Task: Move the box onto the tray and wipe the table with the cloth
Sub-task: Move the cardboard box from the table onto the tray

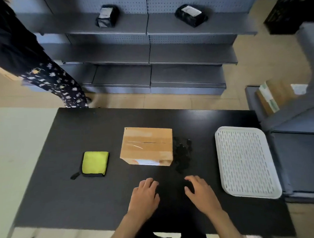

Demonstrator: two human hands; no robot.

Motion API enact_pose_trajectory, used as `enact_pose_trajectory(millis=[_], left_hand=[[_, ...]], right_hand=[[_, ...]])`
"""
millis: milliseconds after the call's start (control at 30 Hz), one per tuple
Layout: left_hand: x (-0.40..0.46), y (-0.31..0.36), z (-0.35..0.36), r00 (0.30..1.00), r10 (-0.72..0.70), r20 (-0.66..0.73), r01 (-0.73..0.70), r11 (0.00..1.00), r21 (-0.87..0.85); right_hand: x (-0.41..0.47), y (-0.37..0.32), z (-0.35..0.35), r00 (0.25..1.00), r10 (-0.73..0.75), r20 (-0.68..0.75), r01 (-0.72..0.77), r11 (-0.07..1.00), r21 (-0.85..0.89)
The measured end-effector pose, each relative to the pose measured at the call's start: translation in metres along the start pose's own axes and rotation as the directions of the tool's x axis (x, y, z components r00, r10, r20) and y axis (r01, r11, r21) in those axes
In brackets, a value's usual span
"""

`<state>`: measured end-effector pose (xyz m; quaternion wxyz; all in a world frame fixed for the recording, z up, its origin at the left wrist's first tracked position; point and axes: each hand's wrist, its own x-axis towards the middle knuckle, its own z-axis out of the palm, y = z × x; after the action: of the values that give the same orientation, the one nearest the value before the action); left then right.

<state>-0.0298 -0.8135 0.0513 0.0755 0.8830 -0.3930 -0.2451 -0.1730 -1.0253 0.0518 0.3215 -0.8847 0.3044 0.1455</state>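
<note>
A black worktop [84,203] fills the near half of the view, with grey shelves [149,52] behind it across a wood floor. The box [147,146] sits at the middle of the worktop, taped shut, with a patch of small dark bits [183,153] just beside its right side. The cloth [95,163], yellow and folded, lies well to the left of it; the white slotted tray [244,161] lies at the right edge, bare.

Our left hand [144,195] and right hand [202,192] hover over the worktop near the box, both empty, fingers loosely spread and holding nothing. We judge the task not yet begun: the box comes first.

To do it well, we should take the box by its left and right faces, one hand to each, lift it clear rather than drag it through the dark bits, and set it flat inside the tray's rim. Only then would the cloth have a free surface to wipe.
</note>
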Motion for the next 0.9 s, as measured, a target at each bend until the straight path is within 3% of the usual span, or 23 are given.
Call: enact_pose_trajectory(millis=[167,400,700,900], left_hand=[[-0.014,-0.074,-0.033,0.99,0.018,-0.14,-0.029,0.997,-0.076],[0.0,-0.114,-0.087,0.941,-0.093,-0.325,-0.051,0.912,-0.407],[0.045,-0.096,-0.114,0.987,-0.133,-0.095,0.032,0.728,-0.685],[0.05,-0.072,-0.122,0.939,-0.298,-0.171,0.074,0.66,-0.747]], right_hand=[[-0.003,-0.053,0.019,0.989,0.063,-0.13,-0.031,0.97,0.24],[0.013,-0.1,0.001,0.93,0.22,-0.296,-0.042,0.86,0.508],[0.037,-0.146,-0.005,0.951,0.208,-0.229,-0.012,0.764,0.645],[0.035,-0.142,-0.007,0.948,0.205,-0.244,0.034,0.695,0.718]])
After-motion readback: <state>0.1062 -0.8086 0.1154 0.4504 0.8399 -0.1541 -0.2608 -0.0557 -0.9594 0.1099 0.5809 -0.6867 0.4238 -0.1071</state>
